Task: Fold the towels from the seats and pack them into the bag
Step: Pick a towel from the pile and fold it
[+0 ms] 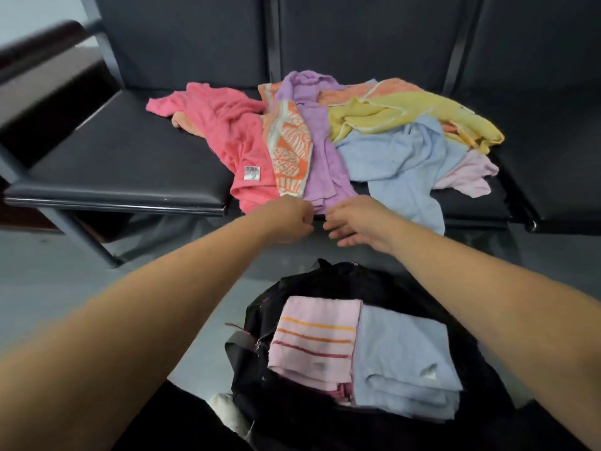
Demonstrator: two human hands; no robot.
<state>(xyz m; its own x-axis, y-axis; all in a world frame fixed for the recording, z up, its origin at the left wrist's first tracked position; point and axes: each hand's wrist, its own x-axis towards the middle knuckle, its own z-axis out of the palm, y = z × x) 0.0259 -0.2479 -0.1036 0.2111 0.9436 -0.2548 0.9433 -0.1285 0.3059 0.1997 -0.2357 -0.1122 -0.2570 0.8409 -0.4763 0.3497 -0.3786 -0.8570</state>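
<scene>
A heap of loose towels lies across the black seats: a pink towel (227, 125), an orange patterned towel (289, 141), a purple towel (320, 151), a yellow towel (406, 115) and a light blue towel (396, 157). My left hand (292, 218) has its fingers curled at the purple towel's front hem, at the seat edge. My right hand (354, 224) is just beside it, fingers loosely extended under the hem and holding nothing. On the floor below, the open black bag (260, 395) holds a folded pink striped towel (313, 340) and a folded blue towel (403, 359).
The seat bench (113, 170) has a metal frame and a leg at the left. A pale pink towel (468, 177) hangs at the heap's right. Grey floor (48, 288) lies between the bench and the bag.
</scene>
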